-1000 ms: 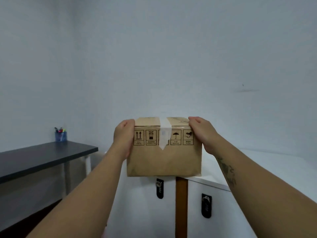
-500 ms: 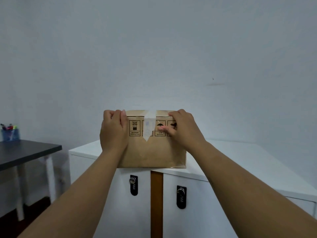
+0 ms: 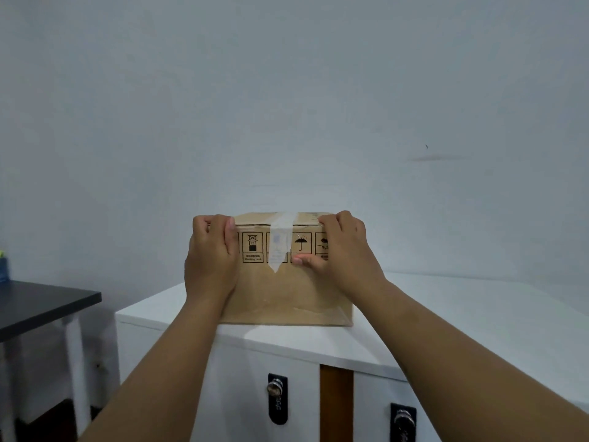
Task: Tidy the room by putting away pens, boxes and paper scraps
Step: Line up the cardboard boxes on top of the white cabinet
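Observation:
A taped brown cardboard box (image 3: 283, 295) with printed handling symbols stands on the white cabinet top (image 3: 446, 317), near its front left corner. My left hand (image 3: 212, 260) grips the box's upper left corner, fingers curled over the top edge. My right hand (image 3: 342, 253) holds the upper right corner, fingers over the top and thumb pressed on the front face. A strip of white tape (image 3: 280, 244) hangs down the middle of the box front.
The cabinet has two black locks (image 3: 277, 398) on its doors and a brown gap (image 3: 336, 406) between them. A dark desk (image 3: 41, 304) stands to the left, with a blue pen holder (image 3: 3, 269) at the frame edge. A plain wall is behind.
The box went from being carried in the air to resting on the cabinet top, and has been pushed farther onto it. Both hands stayed on its upper corners.

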Tool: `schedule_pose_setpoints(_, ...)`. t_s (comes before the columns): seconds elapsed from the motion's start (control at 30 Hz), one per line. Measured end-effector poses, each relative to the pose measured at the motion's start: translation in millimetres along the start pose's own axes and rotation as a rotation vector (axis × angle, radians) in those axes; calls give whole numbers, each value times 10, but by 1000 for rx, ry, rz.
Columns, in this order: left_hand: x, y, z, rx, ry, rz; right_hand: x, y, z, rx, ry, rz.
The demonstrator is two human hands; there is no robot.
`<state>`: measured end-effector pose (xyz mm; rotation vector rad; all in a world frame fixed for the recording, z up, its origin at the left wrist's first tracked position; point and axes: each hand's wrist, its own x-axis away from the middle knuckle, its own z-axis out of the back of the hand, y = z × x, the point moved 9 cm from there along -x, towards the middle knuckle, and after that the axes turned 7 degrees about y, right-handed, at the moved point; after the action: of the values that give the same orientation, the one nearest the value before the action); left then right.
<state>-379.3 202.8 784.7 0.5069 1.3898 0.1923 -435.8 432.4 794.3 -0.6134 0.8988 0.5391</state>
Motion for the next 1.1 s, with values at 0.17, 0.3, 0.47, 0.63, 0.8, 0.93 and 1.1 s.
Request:
schedule_pose_setpoints(0.17, -169, -282, -225, 32, 0, 0, -125, -64, -285, -1, 53, -9)
schedule_pose_setpoints(0.3, -277, -485, -394, 59, -5, 10, -216, -93, -509, 36, 64, -10)
schedule_pose_setpoints(0.47, -431, -769, -492, 115, -16, 36, -272, -314, -685, 97, 164, 60)
schedule_pose_setpoints(0.63, -546, -1008, -629, 145, -70, 86, -303, -482, -849, 160, 217, 75)
schedule_pose_setpoints(0.8, -583, -1089, -762, 103, -163, 176, -314, -481, -950, 220, 223, 129)
schedule_pose_setpoints(0.93, -589, -1015, -699, 68, -275, 127, -191, -483, -902, 180, 310, 225)
schedule_pose_setpoints(1.1, -657, -833, -572, -227, -434, -114, -32, -225, -967, -251, 245, -20)
